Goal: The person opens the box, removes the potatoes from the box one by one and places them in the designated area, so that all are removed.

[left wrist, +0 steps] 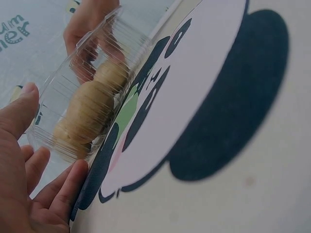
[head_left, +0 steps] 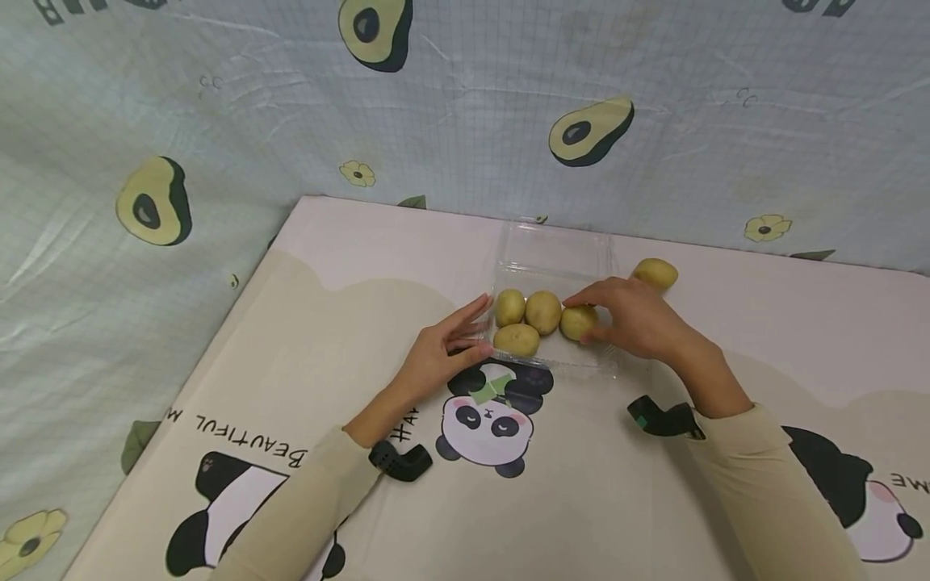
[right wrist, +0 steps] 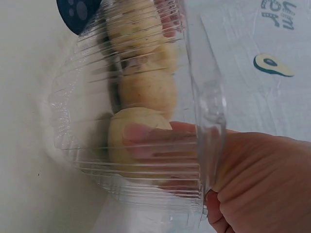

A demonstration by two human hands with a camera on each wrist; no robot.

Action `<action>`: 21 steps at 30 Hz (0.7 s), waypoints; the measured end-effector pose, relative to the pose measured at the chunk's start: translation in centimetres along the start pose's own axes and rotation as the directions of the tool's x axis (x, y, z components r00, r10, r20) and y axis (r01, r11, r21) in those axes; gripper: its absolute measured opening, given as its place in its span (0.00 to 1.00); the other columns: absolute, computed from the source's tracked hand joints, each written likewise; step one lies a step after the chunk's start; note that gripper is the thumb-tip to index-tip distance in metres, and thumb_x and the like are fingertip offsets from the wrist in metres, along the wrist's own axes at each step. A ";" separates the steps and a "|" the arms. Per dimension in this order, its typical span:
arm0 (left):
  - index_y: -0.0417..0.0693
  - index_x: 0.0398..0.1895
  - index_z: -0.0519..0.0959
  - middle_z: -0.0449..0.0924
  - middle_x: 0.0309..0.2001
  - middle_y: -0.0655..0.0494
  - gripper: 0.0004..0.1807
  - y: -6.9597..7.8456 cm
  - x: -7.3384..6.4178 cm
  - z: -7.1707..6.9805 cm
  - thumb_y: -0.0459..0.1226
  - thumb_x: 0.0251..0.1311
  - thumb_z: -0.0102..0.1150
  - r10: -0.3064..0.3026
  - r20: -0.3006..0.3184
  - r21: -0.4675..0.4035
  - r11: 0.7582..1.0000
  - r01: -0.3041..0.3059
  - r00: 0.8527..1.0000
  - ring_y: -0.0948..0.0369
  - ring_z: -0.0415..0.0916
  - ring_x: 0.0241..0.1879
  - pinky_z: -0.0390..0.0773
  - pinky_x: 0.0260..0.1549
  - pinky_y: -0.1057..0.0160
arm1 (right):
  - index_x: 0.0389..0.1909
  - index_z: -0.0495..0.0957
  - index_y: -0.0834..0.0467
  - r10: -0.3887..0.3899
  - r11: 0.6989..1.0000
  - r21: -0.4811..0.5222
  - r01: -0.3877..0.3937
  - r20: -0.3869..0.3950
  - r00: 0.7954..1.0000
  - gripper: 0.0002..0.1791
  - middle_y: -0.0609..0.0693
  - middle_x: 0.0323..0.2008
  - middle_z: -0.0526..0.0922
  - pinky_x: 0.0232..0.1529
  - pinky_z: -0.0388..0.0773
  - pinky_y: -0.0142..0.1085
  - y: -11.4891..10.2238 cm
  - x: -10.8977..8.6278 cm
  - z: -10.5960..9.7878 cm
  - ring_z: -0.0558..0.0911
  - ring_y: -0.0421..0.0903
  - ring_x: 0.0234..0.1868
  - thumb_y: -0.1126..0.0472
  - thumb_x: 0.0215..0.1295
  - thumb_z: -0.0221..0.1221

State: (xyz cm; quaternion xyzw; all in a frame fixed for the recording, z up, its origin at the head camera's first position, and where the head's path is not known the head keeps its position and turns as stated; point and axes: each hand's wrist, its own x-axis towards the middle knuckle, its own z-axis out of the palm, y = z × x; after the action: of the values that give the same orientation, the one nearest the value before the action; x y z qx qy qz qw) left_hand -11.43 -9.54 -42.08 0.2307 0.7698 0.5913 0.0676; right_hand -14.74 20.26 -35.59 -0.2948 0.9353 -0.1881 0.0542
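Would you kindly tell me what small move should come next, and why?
I would probably have the right hand ease its grip on the held potato: that one is already inside the box, seemingly level with the three others, and another potato lies outside, behind that hand.

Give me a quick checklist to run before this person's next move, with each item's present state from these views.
1. Lid folded back, leaving the clear container open: ok.
2. Right grip has thumb and fingers around the held potato: ok.
3. Held potato resting on the container's floor: cannot tell.
4. Left grip touching the container: cannot tell; it is at the left side, but contact is unclear.
5. Three other potatoes sitting inside: ok.
6. Every potato inside: not ok; the loose potato lies outside, beyond the right grip.
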 end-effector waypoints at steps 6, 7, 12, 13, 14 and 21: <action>0.53 0.73 0.59 0.62 0.69 0.59 0.38 -0.1 0.0 0.0 0.33 0.61 0.62 0.010 0.000 -0.010 1.000 -0.010 1.000 0.57 0.71 0.60 0.73 0.55 0.62 | 0.53 0.81 0.58 -0.030 0.999 -0.038 0.030 -0.013 0.999 0.27 0.53 0.49 0.83 0.54 0.71 0.51 -0.3 -0.2 -0.1 0.77 0.55 0.53 0.62 0.48 0.73; 0.53 0.73 0.59 0.62 0.69 0.59 0.38 -0.1 0.0 0.1 0.33 0.61 0.62 0.013 -0.001 -0.012 1.000 -0.013 1.000 0.56 0.71 0.60 0.74 0.55 0.62 | 0.53 0.81 0.59 -0.032 0.999 -0.044 0.032 -0.016 0.999 0.27 0.53 0.49 0.83 0.54 0.71 0.51 -0.4 -0.3 -0.1 0.77 0.55 0.53 0.62 0.49 0.73; 0.54 0.73 0.60 0.63 0.69 0.59 0.38 -0.2 -0.1 0.1 0.33 0.60 0.63 0.015 -0.005 -0.016 1.000 -0.015 1.000 0.57 0.71 0.60 0.74 0.55 0.63 | 0.56 0.79 0.60 -0.007 1.000 -0.021 0.006 -0.029 1.000 0.28 0.56 0.51 0.81 0.55 0.71 0.52 -0.7 -0.7 -0.4 0.76 0.56 0.54 0.62 0.51 0.71; 0.54 0.73 0.60 0.63 0.69 0.59 0.38 -0.2 -0.1 0.1 0.34 0.60 0.63 0.014 -0.005 -0.015 1.000 -0.014 1.000 0.58 0.71 0.60 0.74 0.54 0.63 | 0.56 0.78 0.61 -0.002 1.000 -0.011 0.002 -0.033 0.999 0.28 0.57 0.51 0.80 0.54 0.72 0.52 -0.8 -0.8 -0.5 0.76 0.56 0.55 0.62 0.52 0.71; 0.54 0.73 0.60 0.63 0.69 0.60 0.38 -0.2 -0.1 0.1 0.34 0.60 0.63 0.013 -0.005 -0.014 1.000 -0.013 1.000 0.59 0.71 0.60 0.74 0.54 0.64 | 0.56 0.78 0.61 0.000 1.000 0.002 0.000 -0.039 0.999 0.28 0.57 0.51 0.80 0.54 0.72 0.52 -0.8 -0.9 -0.6 0.76 0.57 0.55 0.62 0.52 0.71; 0.53 0.73 0.59 0.63 0.69 0.59 0.38 0.0 -0.1 0.0 0.37 0.61 0.63 0.007 -0.005 -0.003 1.000 -0.007 1.000 0.58 0.71 0.60 0.74 0.55 0.64 | 0.56 0.77 0.64 -0.045 0.995 0.080 0.056 -0.129 0.991 0.28 0.59 0.51 0.79 0.51 0.75 0.51 -0.8 -1.2 -1.2 0.77 0.56 0.52 0.66 0.52 0.71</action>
State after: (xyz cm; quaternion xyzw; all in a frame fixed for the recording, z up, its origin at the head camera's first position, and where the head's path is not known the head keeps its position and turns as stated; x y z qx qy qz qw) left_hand -11.36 -9.58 -42.13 0.2318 0.7682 0.5934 0.0641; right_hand -13.59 20.71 -34.17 -0.3033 0.9204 -0.2468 0.0019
